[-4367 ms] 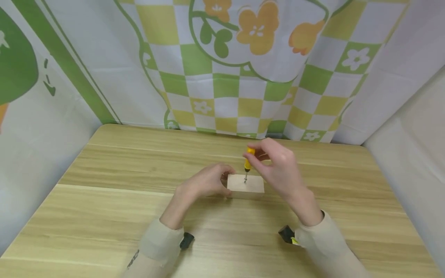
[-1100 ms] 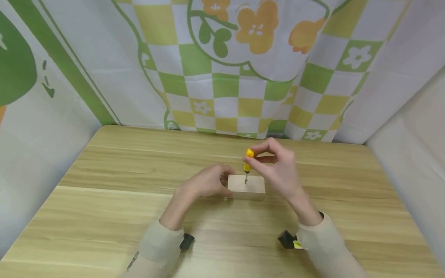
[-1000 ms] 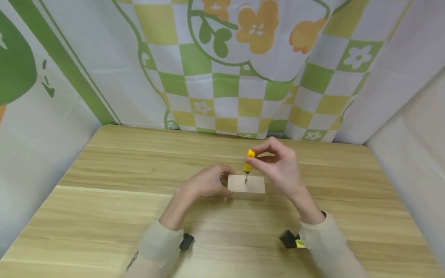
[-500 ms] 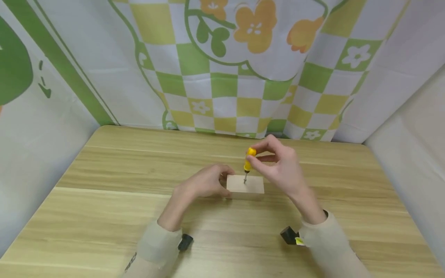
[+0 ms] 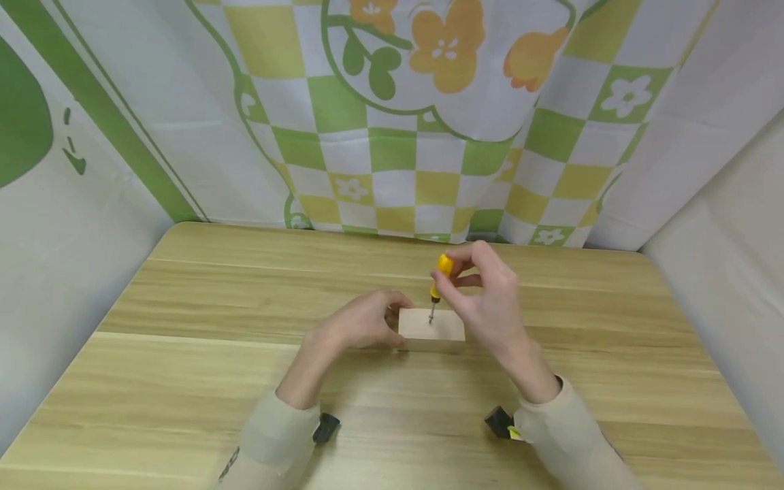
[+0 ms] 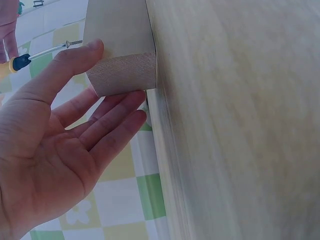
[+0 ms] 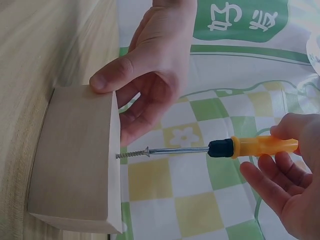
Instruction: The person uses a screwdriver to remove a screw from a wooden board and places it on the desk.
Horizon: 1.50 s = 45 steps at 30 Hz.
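A pale wooden block (image 5: 447, 329) lies flat on the wooden table, with a screw (image 7: 132, 154) standing in its top face and much of the thread still showing. My left hand (image 5: 361, 320) grips the block's left end, thumb on the near side and fingers on the far side. Above the block, my right hand (image 5: 490, 292) pinches the yellow handle of a screwdriver (image 5: 444, 267) between thumb and fingers. In the right wrist view the metal shaft meets the screw's head, in line with it. The left wrist view shows the left thumb (image 6: 75, 60) against the block's side.
The wood-grained table (image 5: 202, 395) stretches around both arms. Behind its far edge hangs a curtain (image 5: 392, 150) with green and yellow checks and flowers. White cloth covers the left and right sides. A black wrist device (image 5: 501, 422) is strapped to the right forearm.
The right hand has shifted slightly and turned on the handle, whose top now leans a little more to the right. Screw, block and left hand hold their places.
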Each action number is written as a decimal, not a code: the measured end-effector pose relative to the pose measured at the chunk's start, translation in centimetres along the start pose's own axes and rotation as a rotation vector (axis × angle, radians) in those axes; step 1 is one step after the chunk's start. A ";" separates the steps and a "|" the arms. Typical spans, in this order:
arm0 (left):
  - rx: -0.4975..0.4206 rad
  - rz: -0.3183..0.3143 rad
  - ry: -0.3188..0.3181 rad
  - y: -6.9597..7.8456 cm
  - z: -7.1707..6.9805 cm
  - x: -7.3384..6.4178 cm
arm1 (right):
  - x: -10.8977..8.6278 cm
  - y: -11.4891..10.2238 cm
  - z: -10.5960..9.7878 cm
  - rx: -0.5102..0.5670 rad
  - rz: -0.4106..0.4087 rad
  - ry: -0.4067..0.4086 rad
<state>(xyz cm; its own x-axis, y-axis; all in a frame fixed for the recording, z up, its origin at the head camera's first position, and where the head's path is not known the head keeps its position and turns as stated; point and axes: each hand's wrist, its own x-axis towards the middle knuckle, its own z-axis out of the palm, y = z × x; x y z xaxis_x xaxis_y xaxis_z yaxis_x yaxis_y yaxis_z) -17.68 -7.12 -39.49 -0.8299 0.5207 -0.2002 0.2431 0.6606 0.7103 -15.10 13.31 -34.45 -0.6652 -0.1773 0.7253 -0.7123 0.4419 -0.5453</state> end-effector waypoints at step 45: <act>-0.002 0.002 -0.002 0.1 -0.1 -0.2 | 0.2 -0.8 -2.3 0.083 0.083 -0.188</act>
<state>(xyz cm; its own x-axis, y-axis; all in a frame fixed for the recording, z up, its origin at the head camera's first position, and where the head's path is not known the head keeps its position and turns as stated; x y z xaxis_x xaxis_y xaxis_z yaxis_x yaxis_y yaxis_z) -17.48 -7.20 -39.28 -0.8283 0.5232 -0.2002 0.2437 0.6583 0.7122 -14.16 14.97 -32.88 -0.7470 -0.3071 0.5897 -0.6640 0.3890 -0.6385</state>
